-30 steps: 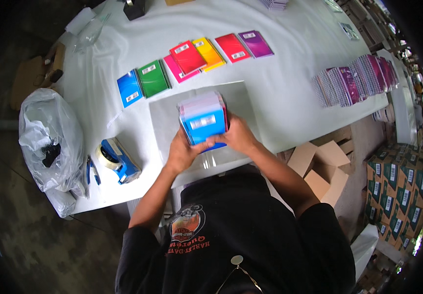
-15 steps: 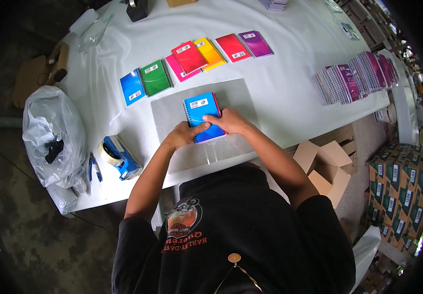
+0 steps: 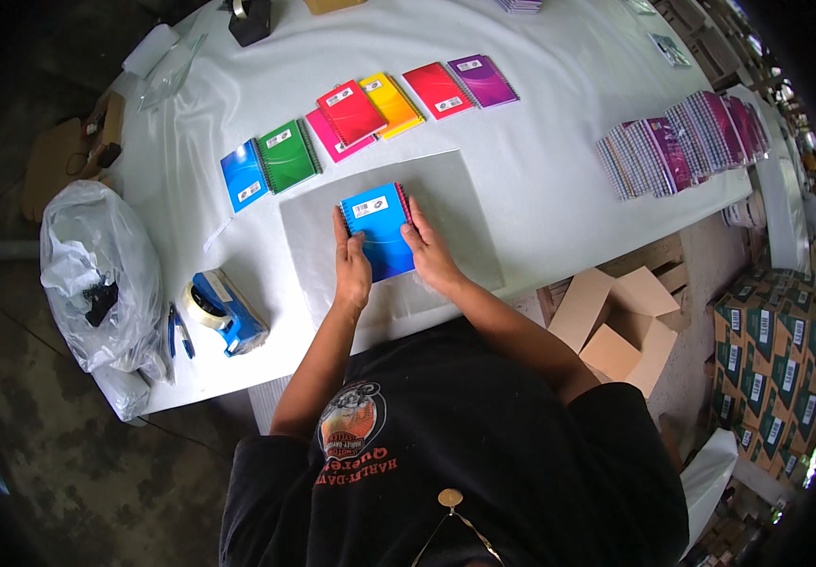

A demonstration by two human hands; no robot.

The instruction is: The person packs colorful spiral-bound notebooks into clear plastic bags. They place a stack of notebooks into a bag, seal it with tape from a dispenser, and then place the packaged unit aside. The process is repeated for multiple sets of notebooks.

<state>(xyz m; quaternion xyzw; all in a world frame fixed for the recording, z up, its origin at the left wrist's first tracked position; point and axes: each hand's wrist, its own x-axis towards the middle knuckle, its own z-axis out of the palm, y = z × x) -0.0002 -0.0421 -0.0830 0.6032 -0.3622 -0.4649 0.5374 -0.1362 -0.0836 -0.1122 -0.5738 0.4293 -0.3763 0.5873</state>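
Note:
A small stack of spiral notebooks lies on a clear plastic sheet point(image 3: 460, 213) in front of me, with a blue notebook point(image 3: 381, 248) on top and a red edge with its coil showing at the right. My left hand point(image 3: 353, 267) presses flat along the stack's left side. On the opposite side my right hand point(image 3: 432, 253) grips the edge, fingers stretched forward. Beyond the sheet runs a row of notebooks: blue point(image 3: 244, 168), green point(image 3: 289, 163), pink point(image 3: 329, 142), red point(image 3: 353, 115), yellow point(image 3: 395, 106), another red point(image 3: 436, 85) and purple point(image 3: 485, 85). The first red one partly overlaps the pink and yellow.
On the white-covered table point(image 3: 559, 189), a blue tape dispenser point(image 3: 235, 326), pens point(image 3: 181, 335) and a filled plastic bag point(image 3: 134, 255) stand left. Stacked purple notebooks point(image 3: 668, 151) lie at right. Below the table's right edge sit an open carton point(image 3: 658, 354) and piled boxes point(image 3: 772, 373).
Both hands have shifted from thumbs over the blue cover to the stack's two sides, fingers now pointing forward along the edges. The stack stays on the plastic sheet.

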